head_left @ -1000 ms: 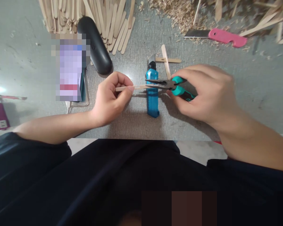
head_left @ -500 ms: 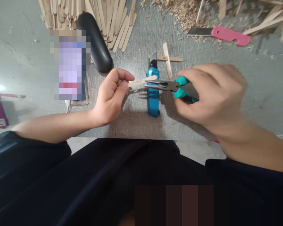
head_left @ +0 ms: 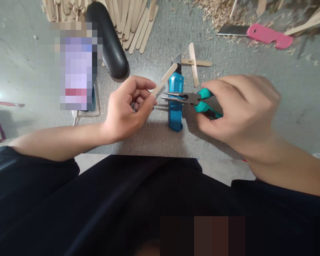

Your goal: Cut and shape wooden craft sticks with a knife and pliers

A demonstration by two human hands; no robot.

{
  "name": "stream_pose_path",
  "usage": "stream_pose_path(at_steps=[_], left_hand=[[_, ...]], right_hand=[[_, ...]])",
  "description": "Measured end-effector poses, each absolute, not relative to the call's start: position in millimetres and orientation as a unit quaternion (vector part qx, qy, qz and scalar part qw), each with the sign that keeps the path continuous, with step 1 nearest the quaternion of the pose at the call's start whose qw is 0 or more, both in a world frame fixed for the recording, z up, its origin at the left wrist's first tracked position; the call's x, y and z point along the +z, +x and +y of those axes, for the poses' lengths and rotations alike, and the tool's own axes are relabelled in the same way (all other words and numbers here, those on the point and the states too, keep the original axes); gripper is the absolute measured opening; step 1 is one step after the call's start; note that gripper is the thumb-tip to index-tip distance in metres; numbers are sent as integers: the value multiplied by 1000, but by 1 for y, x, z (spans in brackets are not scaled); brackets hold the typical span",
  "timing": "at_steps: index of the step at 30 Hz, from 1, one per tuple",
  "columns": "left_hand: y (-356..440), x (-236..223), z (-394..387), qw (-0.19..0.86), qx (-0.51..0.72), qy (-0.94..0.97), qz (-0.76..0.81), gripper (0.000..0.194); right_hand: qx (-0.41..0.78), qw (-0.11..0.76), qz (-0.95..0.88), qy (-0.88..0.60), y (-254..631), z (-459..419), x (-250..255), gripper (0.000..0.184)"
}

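Observation:
Between the thumb and fingers of my left hand (head_left: 130,110) is a wooden popsicle stick (head_left: 167,77), tilted up to the right. A notch shows along its edge. My right hand (head_left: 242,106) is wrapped round the teal handles of needle-nose pliers (head_left: 193,98). The plier jaws are slightly apart with nothing between them, and their tips point at my left fingers, just below the stick. Under the jaws a blue utility knife (head_left: 176,115) lies on the table, blade end away from me. Past it, two crossed popsicle sticks (head_left: 194,65) lie near the blade.
A pile of popsicle sticks (head_left: 133,25) lies at the back beside a black case (head_left: 109,42). On the left is a blurred-out phone (head_left: 76,71) with a cable. A pink folding knife (head_left: 269,35) with its blade out lies near wood shavings (head_left: 216,14) at the back right.
The popsicle stick has swung from nearly level to steeply tilted in my left fingers, its far end rising away from the plier jaws. The view has shifted slightly.

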State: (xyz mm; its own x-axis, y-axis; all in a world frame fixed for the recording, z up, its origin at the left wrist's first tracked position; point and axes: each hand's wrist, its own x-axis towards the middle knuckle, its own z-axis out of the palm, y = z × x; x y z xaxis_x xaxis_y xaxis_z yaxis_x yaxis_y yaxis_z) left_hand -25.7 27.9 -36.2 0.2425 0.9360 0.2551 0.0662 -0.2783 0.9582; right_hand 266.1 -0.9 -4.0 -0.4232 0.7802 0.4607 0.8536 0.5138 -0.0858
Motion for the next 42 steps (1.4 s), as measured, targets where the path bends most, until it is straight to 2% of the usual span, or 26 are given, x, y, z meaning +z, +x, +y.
stream_pose_path(at_steps=[8, 16, 23, 26, 32, 38, 40, 42], left_hand=[[-25, -26, 25, 457, 465, 640, 406, 15], [-28, -26, 28, 454, 446, 648, 418, 16], [-27, -23, 28, 447, 445, 650, 424, 13], [-27, -26, 27, 435, 452, 660, 414, 13], [-28, -30, 26, 405, 458, 688, 391, 19], [-28, -23, 25, 441, 442, 668, 405, 9], [-27, -20, 26, 460, 429, 653, 422, 8], [-26, -18, 27, 473, 415, 636, 447, 10]], right_hand=[[-30, 142, -818, -556, 270, -3, -5, 40], [-28, 111, -828, -549, 271, -1, 1, 41], [-74, 181, -856, -478, 278, 6, -5, 29], [-84, 163, -853, -489, 278, 6, -2, 29], [-70, 137, -837, -526, 276, 2, 0, 42], [-91, 97, -831, -540, 273, -1, 1, 48], [-97, 104, -829, -540, 274, -1, 0, 45], [-104, 127, -835, -525, 278, 0, -3, 33]])
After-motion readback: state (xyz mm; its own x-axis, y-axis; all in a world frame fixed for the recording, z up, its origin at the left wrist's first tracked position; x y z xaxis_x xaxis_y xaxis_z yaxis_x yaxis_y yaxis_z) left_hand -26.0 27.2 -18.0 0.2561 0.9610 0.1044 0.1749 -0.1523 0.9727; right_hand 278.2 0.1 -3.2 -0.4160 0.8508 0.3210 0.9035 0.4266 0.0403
